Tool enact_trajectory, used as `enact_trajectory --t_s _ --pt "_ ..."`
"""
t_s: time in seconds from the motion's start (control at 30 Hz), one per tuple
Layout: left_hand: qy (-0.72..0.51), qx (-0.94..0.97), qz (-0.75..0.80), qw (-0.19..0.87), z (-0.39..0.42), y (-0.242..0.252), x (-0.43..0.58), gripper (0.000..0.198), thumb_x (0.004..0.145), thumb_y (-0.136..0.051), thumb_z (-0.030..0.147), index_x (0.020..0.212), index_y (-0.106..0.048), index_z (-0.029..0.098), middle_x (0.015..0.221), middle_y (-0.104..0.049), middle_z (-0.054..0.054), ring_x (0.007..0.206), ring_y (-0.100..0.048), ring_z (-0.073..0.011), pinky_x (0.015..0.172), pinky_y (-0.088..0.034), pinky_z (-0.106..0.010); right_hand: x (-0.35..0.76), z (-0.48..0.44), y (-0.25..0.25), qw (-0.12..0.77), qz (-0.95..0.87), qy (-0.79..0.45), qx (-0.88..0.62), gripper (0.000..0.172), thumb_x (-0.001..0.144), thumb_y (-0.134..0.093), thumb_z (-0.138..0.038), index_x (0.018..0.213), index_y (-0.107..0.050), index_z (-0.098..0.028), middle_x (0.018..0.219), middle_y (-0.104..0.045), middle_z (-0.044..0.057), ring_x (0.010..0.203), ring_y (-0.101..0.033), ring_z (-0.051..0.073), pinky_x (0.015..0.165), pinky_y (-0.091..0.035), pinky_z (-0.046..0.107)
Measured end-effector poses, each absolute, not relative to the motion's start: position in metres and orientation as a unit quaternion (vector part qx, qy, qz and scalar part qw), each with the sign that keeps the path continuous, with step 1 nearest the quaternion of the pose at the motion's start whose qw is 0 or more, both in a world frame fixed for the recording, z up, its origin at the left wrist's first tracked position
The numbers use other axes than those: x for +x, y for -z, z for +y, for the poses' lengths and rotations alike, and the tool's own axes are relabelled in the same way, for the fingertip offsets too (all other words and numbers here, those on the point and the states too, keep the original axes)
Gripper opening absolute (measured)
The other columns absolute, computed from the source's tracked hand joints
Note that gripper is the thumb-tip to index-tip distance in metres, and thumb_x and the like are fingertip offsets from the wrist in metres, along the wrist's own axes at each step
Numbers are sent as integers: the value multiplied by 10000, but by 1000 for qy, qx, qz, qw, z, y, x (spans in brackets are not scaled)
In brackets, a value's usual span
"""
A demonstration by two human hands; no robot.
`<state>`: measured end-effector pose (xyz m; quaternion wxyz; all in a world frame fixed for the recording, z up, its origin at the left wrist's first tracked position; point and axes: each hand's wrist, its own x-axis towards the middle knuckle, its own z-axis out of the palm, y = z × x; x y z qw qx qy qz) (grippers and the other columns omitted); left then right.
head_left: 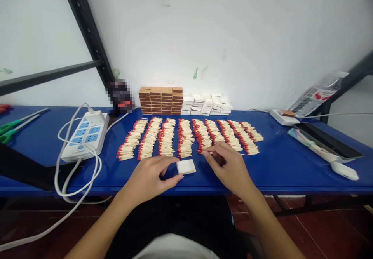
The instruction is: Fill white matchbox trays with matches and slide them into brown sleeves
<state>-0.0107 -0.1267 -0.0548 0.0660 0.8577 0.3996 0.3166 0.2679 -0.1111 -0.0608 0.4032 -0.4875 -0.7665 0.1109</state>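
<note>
My left hand (pixel 154 175) curls around the left end of a small white matchbox tray (pixel 187 167), index finger at its far corner and thumb at its near side. The tray lies near the front edge of the blue table. To the right, my right hand (pixel 227 162) pinches with thumb and index finger at the near end of a row of matchsticks (pixel 202 134); red heads show at the fingertips, but how many are gripped is hidden. More rows of red-headed matchsticks (pixel 166 138) spread across the table in front of both hands.
Against the wall stand stacked brown matchbox sleeves (pixel 161 101) and piled white trays (pixel 206 105). A power strip (pixel 87 134) with looping cables lies left, beyond it green-handled scissors (pixel 13 129). At right are a phone (pixel 329 138), a plastic bottle (pixel 317 96) and a white charger (pixel 284 117).
</note>
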Motion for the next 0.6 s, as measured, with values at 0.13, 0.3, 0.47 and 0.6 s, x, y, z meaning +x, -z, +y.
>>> enact_trajectory --t_s 0.13,0.3,0.47,0.6 --pt "-309 856 407 73 -127 54 -10 263 980 -771 373 1186 -774 210 684 -647 37 591 -575 -124 610 -413 -260 282 -107 65 363 -766 -65 -526 229 1081 -566 -390 1068 -750 -253 995 -683 80 756 -625 218 699 -518 389" --pt "-305 856 410 82 -127 53 -10 270 976 -778 373 1186 -777 204 681 -634 41 596 -572 -128 625 -420 -264 283 -107 66 339 -777 -76 -525 157 1052 -583 -319 1024 -721 -250 1016 -666 71 769 -628 218 705 -512 378" --pt "-303 854 414 88 -127 53 -11 268 980 -773 370 1195 -775 211 682 -629 43 597 -564 -128 627 -417 -265 291 -106 67 338 -780 -108 -515 163 1055 -607 -381 1040 -710 -256 957 -629 55 722 -575 206 693 -507 379" --pt "-302 854 414 91 -126 53 -11 271 979 -774 370 1196 -775 209 687 -636 40 590 -558 -126 618 -412 -265 299 -107 67 335 -782 -118 -513 121 1032 -621 -344 998 -695 -254 933 -598 42 711 -545 197 694 -496 374"
